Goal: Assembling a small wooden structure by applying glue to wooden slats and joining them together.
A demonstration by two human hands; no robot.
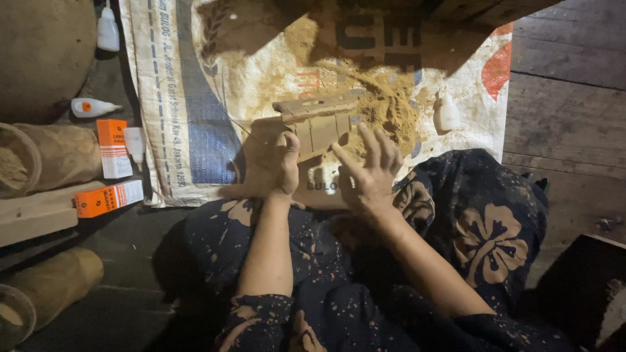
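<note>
My left hand grips the slatted wooden piece, fingers wrapped around its lower edge; my right hand hovers beside it, fingers spread, sawdust just beyond. Fitting work, steadying needed.

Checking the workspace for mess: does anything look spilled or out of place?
Yes: brown sawdust lies scattered over the woven sack beyond the wooden piece held by the left hand. A small white bottle lies tipped over.
</note>
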